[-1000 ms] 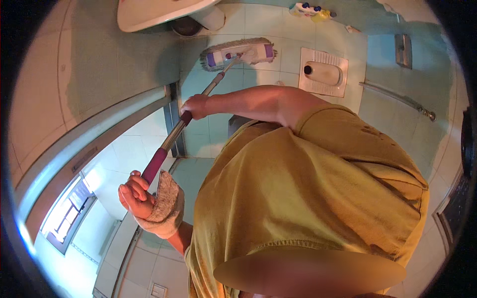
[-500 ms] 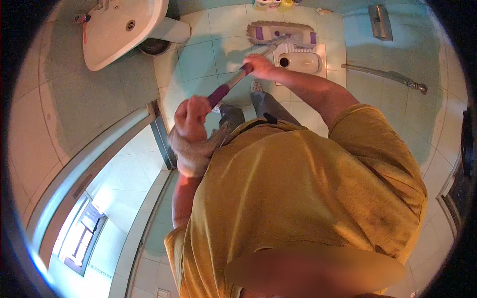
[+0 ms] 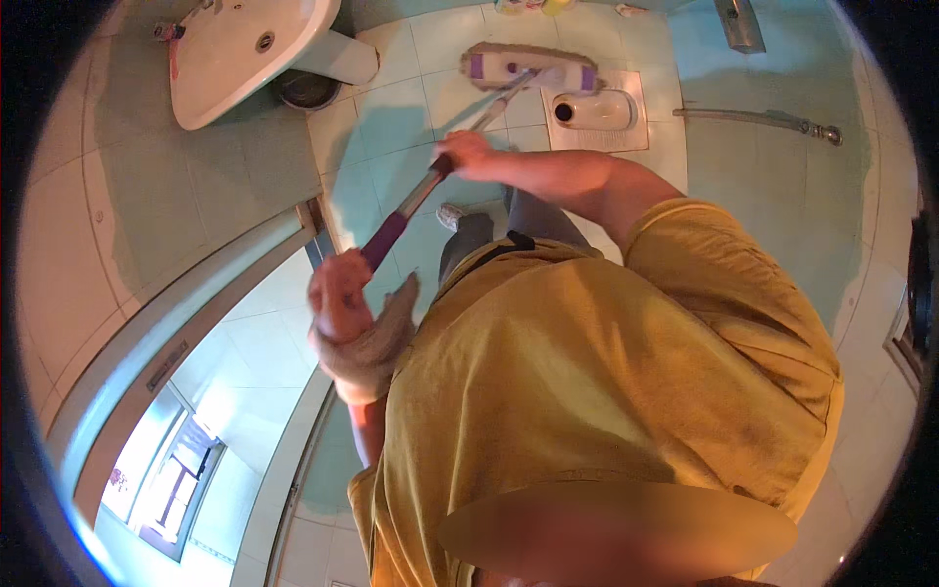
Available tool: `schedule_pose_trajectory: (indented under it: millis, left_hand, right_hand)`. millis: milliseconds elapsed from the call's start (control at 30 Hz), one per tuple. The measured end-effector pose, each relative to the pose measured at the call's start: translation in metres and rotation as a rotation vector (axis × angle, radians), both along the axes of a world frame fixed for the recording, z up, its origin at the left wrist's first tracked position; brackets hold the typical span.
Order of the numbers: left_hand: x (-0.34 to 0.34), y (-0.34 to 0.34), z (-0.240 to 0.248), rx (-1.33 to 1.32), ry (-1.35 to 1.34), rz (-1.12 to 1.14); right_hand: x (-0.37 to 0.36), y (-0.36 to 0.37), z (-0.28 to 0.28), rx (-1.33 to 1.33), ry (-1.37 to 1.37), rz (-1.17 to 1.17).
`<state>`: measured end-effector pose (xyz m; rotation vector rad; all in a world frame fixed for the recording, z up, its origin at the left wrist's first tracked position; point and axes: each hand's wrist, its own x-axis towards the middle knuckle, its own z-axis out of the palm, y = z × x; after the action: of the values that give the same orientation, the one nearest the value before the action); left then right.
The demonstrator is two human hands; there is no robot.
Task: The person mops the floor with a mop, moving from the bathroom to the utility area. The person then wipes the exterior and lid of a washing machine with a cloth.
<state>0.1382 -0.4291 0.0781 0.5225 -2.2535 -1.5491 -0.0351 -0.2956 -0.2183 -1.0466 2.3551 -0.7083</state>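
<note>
Mop position: the flat mop lies on the tiled floor at 12 o'clock, its shaft running back toward 8 o'clock through both hands.
Right hand: the right hand is clenched around the metal part of the shaft, forearm stretched out from the yellow shirt.
Left hand: the left hand, blurred, grasps the purple grip end, with a cloth bunched at the wrist.
Mop look: white head with purple end pieces over a tan pad, touching the squat toilet at its 9 o'clock side.
Surroundings: white washbasin at 11 o'clock.
</note>
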Motion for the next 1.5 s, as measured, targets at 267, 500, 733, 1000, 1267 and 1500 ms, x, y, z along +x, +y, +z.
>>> schedule_pose_trajectory:
  millis: [267,500,733,1000,1267,1500]
  left_hand:
    - [0.114,-0.114,0.043,-0.507,-0.1,-0.07]
    - [0.046,-0.056,0.103,-0.216,-0.147,0.314]
    - [0.026,-0.023,0.061,-0.33,0.173,-0.21]
    - [0.008,0.092,0.017,-0.32,-0.017,-0.525]
    - [-0.018,0.145,-0.049,0.777,-0.155,-0.386]
    - [0.041,0.08,-0.035,0.69,-0.267,-0.048]
  right_hand:
    - [0.1,-0.15,0.057,-0.154,-0.221,0.176]
    - [0.109,-0.145,0.083,-0.226,-0.259,0.176]
    - [0.09,-0.033,0.083,-0.102,-0.36,-0.036]
    - [0.089,0.163,0.014,-0.016,-0.319,-0.207]
    - [0.095,0.254,-0.004,-0.05,-0.107,-0.351]
    - [0.133,0.181,0.009,0.064,-0.137,-0.243]
